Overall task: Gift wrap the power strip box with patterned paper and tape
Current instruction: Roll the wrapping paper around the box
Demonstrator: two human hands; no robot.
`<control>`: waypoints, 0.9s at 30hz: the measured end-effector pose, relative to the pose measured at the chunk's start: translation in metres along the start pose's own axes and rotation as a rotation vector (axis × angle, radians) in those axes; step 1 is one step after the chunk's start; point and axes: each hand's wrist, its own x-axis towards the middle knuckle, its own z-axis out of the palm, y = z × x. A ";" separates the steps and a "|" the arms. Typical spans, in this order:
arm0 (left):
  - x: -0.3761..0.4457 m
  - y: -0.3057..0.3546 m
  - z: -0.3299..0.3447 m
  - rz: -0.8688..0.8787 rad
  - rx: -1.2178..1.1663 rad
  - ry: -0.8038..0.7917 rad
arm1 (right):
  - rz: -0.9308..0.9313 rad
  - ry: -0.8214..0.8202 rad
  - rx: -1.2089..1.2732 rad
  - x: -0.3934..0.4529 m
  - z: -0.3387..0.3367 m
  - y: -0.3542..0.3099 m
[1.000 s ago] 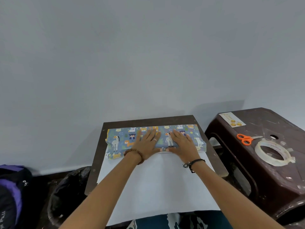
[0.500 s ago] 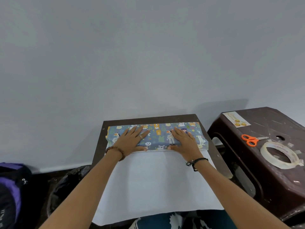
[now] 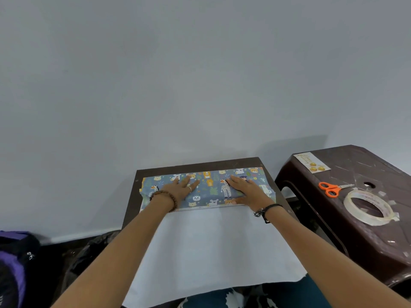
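Observation:
The box is hidden under blue animal-patterned paper folded over it at the far end of a small dark table. The paper's white underside stretches from the box toward me and hangs over the near edge. My left hand lies flat on the left half of the covered box, fingers straight and spread. My right hand lies flat on the right half, thumb along the near edge of the fold. A roll of clear tape lies on a brown stool at the right.
Orange-handled scissors lie on the stool just beyond the tape, with several small tape bits stuck around. A yellow-printed sticker is at the stool's far corner. A purple and black bag sits on the floor at the left. A plain wall rises behind the table.
My left hand has slid left along the top of the covered box and my right hand slightly right, so the two hands are now further apart. The patterned fold lies flatter.

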 end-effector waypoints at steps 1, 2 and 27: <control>0.000 0.007 0.001 -0.050 -0.007 0.008 | 0.000 -0.003 -0.016 0.000 0.000 -0.001; 0.001 0.014 0.001 -0.105 -0.020 0.008 | -0.001 -0.005 -0.033 0.000 0.000 -0.002; 0.025 0.047 -0.014 -0.037 -0.052 0.122 | 0.183 0.413 -0.044 0.022 0.042 -0.020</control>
